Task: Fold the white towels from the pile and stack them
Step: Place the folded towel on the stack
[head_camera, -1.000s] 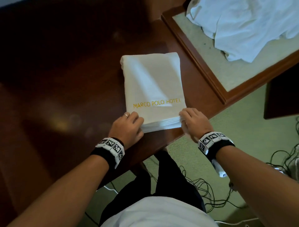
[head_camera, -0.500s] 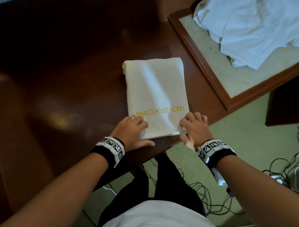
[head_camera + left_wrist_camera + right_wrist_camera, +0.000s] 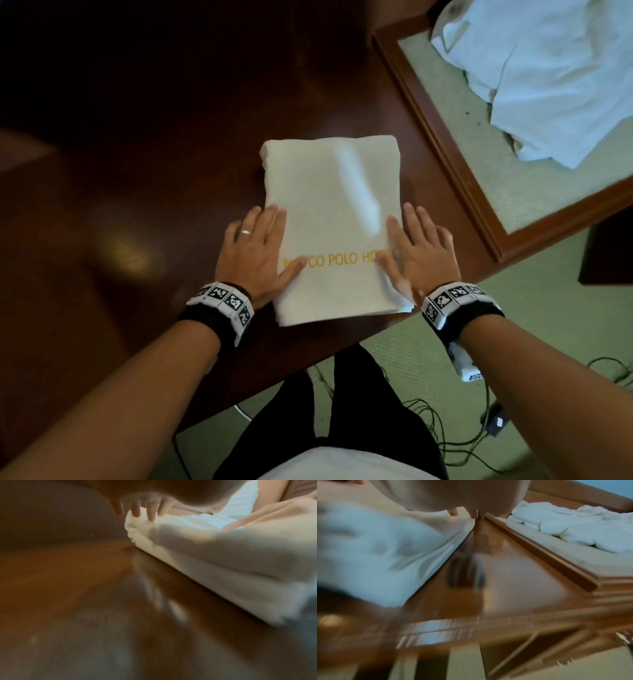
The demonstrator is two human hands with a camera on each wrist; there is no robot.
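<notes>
A folded white towel (image 3: pixel 334 219) with yellow "MARCO POLO HOTEL" lettering lies on the dark wooden table (image 3: pixel 144 178), near its front edge. My left hand (image 3: pixel 255 250) lies flat on the towel's left side, fingers straight. My right hand (image 3: pixel 416 248) lies flat on the towel's right side, fingers straight too. In the left wrist view the straight fingers (image 3: pixel 150 512) touch the towel (image 3: pixel 223 555) from above. The right wrist view is blurred; it shows the towel (image 3: pixel 373 555) at the left. A crumpled pile of white towels (image 3: pixel 548 75) lies at the back right.
The pile (image 3: pixel 573 526) rests on a pale surface with a raised wooden frame (image 3: pixel 442 147) right of the table. Green carpet (image 3: pixel 394 359) with black cables (image 3: pixel 445 442) lies below the table's front edge. The table's left half shows bare wood.
Both hands left the towel's near edge, where their fingers were curled, and now lie flat and spread on top of it, further forward. The towel has stayed in place.
</notes>
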